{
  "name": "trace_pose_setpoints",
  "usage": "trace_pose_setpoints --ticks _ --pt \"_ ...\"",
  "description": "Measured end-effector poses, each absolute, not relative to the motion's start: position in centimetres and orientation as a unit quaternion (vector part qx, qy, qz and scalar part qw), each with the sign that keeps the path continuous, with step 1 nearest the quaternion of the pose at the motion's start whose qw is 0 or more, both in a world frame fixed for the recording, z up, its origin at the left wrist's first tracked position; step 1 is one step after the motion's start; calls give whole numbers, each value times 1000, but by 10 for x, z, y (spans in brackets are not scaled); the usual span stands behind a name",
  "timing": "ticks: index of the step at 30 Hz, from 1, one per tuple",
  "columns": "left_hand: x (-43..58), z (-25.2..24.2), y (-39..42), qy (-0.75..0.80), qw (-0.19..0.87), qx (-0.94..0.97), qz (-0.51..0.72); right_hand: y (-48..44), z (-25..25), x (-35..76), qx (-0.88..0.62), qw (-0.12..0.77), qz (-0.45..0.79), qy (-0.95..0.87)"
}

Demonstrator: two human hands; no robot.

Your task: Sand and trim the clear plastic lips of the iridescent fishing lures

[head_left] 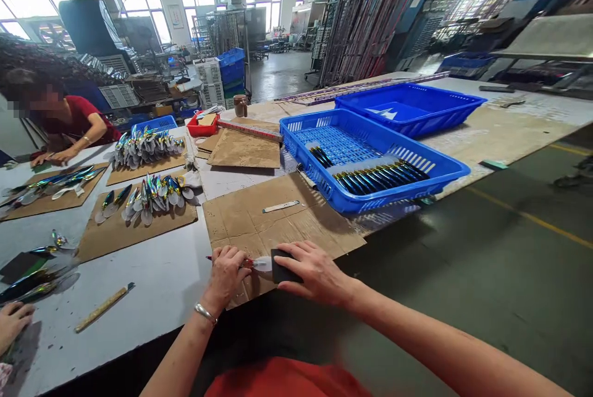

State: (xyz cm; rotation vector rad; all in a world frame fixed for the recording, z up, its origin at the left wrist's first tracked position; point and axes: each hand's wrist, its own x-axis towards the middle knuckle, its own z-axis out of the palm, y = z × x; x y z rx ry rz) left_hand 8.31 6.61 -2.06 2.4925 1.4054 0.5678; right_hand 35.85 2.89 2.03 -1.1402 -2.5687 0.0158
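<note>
My left hand (228, 273) is closed round a spoon (262, 263), pinning it on a cardboard sheet (259, 218) at the table's near edge; a red tip pokes out left of the fist. My right hand (312, 270) grips a small black block (280, 268) pressed against the spoon's bowl. Just beyond lies a thin metal strip (280, 206). A blue basket (370, 159) to the right holds rows of dark-handled cutlery (377, 176).
Iridescent spoons lie piled on cardboard (148, 193) at the left and further back (146, 145). A person in red (69, 122) works at the far left; another hand (12, 323) shows at the bottom left. A wooden stick (102, 307) lies near the front edge. A second blue basket (410, 107) stands behind.
</note>
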Motion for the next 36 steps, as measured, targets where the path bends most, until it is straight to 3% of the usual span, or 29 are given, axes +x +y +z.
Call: trace_pose_setpoints --ticks 7,15,22,29,36 --pt "79 -41 42 432 83 853 281 23 -13 358 -346 203 9 -916" --pt "78 -48 38 448 94 836 303 73 -6 318 -271 196 72 -940" --pt "76 -51 37 447 102 835 304 84 21 346 -271 136 174 -937" --pt "76 -45 37 446 96 840 293 92 22 313 -226 125 143 -956" --pt "79 -43 39 461 103 828 302 80 22 400 -329 84 69 -938"
